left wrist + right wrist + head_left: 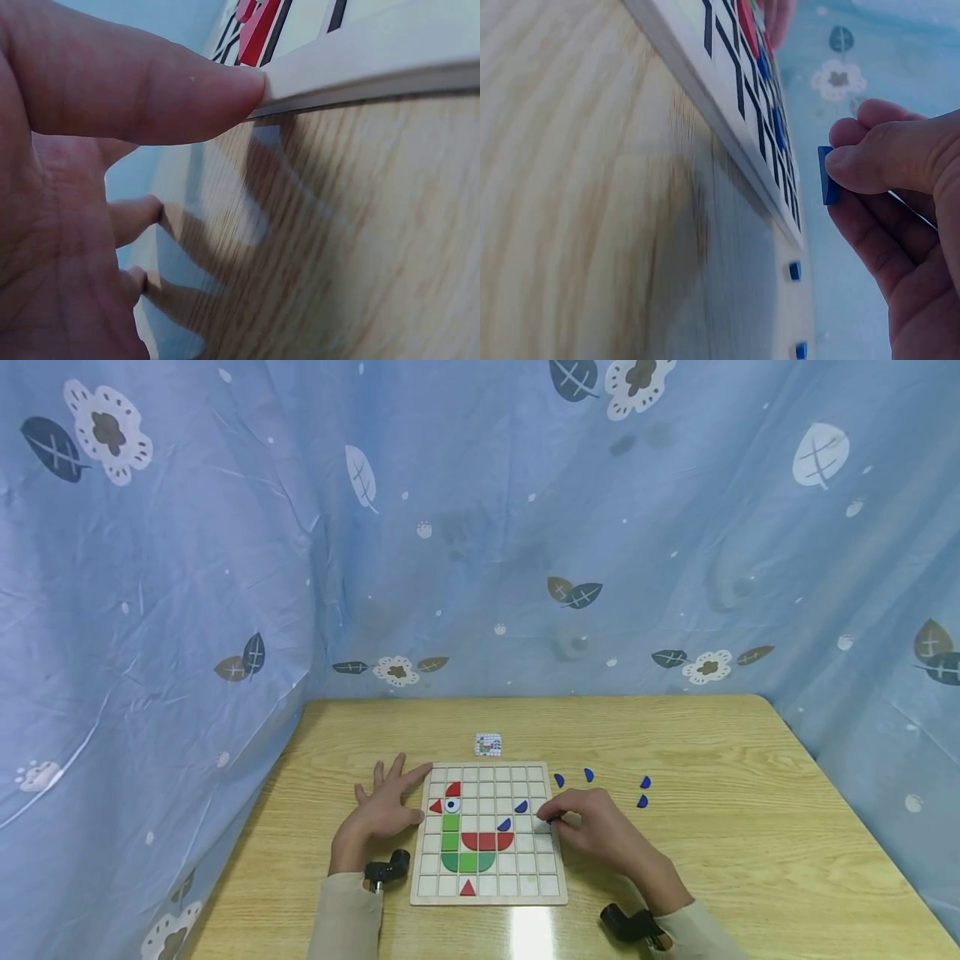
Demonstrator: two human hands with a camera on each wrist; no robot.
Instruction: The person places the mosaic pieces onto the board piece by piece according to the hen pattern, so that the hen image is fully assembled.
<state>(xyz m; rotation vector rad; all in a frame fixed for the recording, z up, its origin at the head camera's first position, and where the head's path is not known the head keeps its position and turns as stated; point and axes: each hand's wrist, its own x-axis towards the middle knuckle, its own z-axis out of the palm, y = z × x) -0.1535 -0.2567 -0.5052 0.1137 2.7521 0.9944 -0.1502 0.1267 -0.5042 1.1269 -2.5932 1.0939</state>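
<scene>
A white gridded board [528, 885] lies on the table. On it, colored pieces form a bird-like figure: a red triangle [436, 807], an eye tile [452, 805], green squares [450, 842], a red row [487, 842] and two blue half-round pieces [521, 807]. My left hand [384, 810] is spread at the board's left side, its thumb [187, 97] touching the edge. Between thumb and fingertips, my right hand [600, 831] pinches another blue half-round piece [826, 178], held over the right-hand columns of the grid.
Several loose blue half-round pieces [588, 774] lie on the wooden table [750, 827], right of the board. Behind the board is a small picture card [488, 744] with a similar figure. A blue patterned curtain [480, 543] hangs along the back and sides.
</scene>
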